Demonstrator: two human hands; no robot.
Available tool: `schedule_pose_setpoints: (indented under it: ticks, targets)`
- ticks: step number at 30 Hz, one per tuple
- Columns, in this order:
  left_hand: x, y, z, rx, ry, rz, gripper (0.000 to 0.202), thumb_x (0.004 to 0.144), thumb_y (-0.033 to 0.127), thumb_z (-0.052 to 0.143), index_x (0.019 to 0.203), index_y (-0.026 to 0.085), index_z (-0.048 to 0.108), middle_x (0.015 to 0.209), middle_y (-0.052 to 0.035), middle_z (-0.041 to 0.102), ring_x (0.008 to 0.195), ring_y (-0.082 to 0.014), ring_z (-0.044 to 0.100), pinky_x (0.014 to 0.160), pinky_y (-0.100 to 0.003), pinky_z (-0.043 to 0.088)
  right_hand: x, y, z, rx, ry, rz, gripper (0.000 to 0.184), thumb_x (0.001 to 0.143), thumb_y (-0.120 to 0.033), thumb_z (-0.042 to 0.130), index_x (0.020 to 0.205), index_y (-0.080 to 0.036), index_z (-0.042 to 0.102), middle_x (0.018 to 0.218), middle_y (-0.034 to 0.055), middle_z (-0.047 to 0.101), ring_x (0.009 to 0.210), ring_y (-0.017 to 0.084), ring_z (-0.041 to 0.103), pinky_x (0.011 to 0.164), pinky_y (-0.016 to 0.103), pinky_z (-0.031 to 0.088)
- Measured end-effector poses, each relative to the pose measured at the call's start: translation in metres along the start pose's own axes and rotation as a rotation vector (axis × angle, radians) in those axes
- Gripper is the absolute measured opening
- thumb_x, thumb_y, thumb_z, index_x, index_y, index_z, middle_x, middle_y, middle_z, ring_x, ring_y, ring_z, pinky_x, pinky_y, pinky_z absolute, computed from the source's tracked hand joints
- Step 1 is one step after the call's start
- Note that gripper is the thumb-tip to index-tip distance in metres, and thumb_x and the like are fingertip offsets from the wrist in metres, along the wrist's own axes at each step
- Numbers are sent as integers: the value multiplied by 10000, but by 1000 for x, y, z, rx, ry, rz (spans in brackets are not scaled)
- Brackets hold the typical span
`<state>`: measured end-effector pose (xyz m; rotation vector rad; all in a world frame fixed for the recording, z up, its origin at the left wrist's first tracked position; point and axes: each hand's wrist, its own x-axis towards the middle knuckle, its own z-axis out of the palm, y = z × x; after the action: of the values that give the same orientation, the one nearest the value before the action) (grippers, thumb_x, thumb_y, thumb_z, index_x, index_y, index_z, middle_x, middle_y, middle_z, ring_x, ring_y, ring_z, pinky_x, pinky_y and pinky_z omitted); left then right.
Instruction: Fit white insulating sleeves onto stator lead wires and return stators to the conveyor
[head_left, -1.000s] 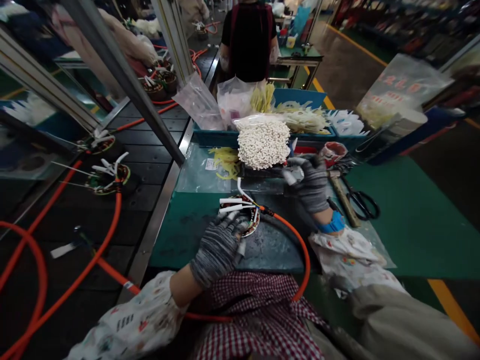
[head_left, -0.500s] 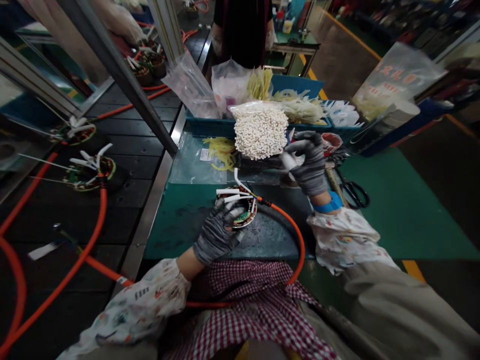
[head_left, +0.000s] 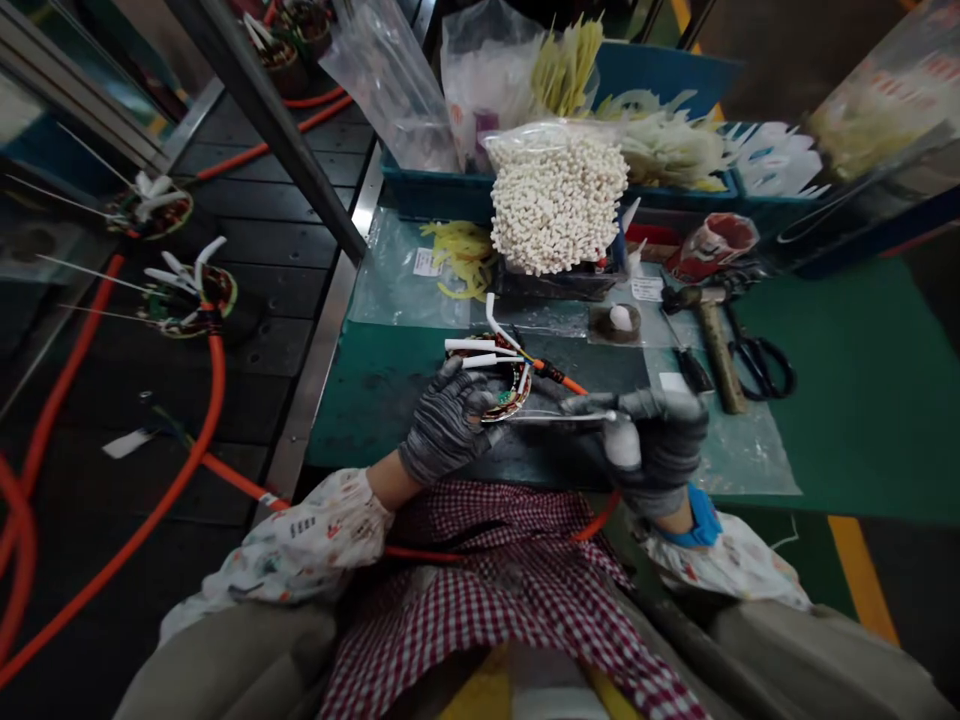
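Just beside right fingers (head_left: pixel 643 404): probably screwdriver (head_left: pixel 697 372)

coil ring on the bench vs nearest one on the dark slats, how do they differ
The bench ring has the left grip on it; the slat ring sits untouched. The bench ring's orange cable leaves rightward; the slat ring's orange cable runs to the lower left. Both carry white sleeves and orange cables.

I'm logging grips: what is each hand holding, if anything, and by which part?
Left hand: the wound ring, by its near-left rim. Right hand: a thin white strand, near its right end.
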<state>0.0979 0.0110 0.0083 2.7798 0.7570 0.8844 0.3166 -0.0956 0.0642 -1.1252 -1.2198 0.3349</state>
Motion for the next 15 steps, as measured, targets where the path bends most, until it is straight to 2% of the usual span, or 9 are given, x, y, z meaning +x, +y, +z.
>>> schedule_pose_setpoints:
  ticks: [2,4,7,9,12,15]
  targets:
    - [0,1,0,10,17,5,239,923,413,723,1076,246,645,1085,-54,772,1091,-275,741,1200,-563,465,-9,-4,0,122,-62,53,103,991,-243,693,1012,-336,653,761,-45,751,599,198,743,562,336,636]
    - [2,3,-1,9,38,15,233,932,410,709,1086,248,640,1063,-44,767,1075,-270,738,1205,-554,457,-18,-6,-4,170,-61,101,116,986,-254,701,1016,-357,658,789,-46,771,638,222,776,581,363,651]
    - [6,6,-3,17,77,33,222,948,402,702,1079,244,616,1030,-31,758,1037,-250,742,1197,-516,469,-31,-2,-13,226,-35,196,202,963,-237,732,1045,-404,655,844,-61,791,729,237,809,686,409,678]
    - [8,7,-4,43,110,49,208,965,404,674,1071,241,598,1003,-26,752,1003,-237,747,1172,-496,494,-39,2,-20,242,-70,242,215,949,-237,747,1044,-409,661,891,-53,809,766,239,814,730,428,686]
    - [8,8,-3,72,127,64,206,974,416,634,1070,242,580,983,-29,748,982,-237,751,1142,-499,523,-48,6,-29,198,-254,310,65,959,-371,717,1019,-352,705,959,4,826,803,255,811,753,453,697]
    - [7,8,-1,72,125,54,217,954,421,664,1046,244,576,959,-31,754,975,-246,753,1143,-511,527,-47,12,-28,116,-471,391,247,992,-473,621,1040,-287,777,914,45,816,818,267,799,770,454,693]
